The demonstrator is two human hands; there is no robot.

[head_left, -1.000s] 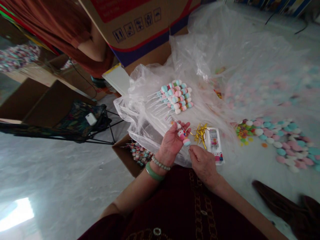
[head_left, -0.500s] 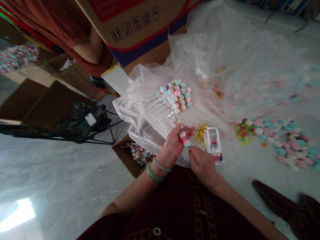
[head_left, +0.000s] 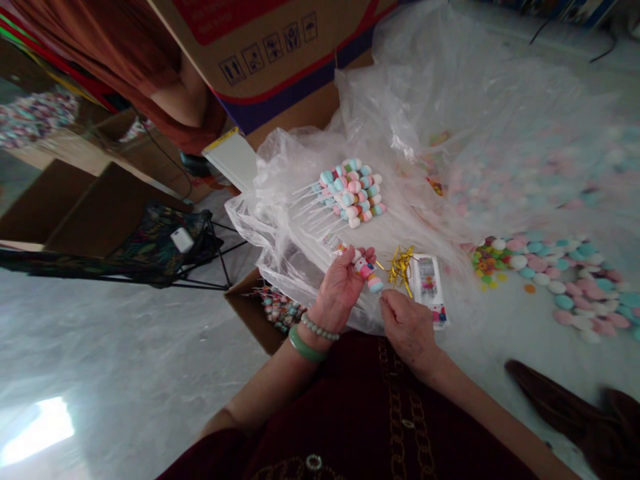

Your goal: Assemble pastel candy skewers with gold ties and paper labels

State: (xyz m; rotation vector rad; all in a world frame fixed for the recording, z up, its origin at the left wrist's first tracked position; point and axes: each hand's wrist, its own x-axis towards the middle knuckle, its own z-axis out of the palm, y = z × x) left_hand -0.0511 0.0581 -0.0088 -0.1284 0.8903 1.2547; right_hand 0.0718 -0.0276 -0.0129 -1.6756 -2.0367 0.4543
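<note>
"What's different about the pink, white and pale-blue stacked candy (head_left: pixel 367 270)?"
"It was more upright half a second ago; now it leans farther over."
"And the clear, printed plastic wrapper end (head_left: pixel 333 243)?"
"It has swung lower, toward the left of the view."
"Any change in the bare left hand (head_left: pixel 340 293)?"
"Its outstretched fingers have drawn in closer around the candy."

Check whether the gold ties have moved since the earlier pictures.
No, the gold ties lie where they did, just beside the stack of white packets.

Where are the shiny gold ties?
In the head view, the gold ties lie right of centre, between the left hand and the white packets.
</note>
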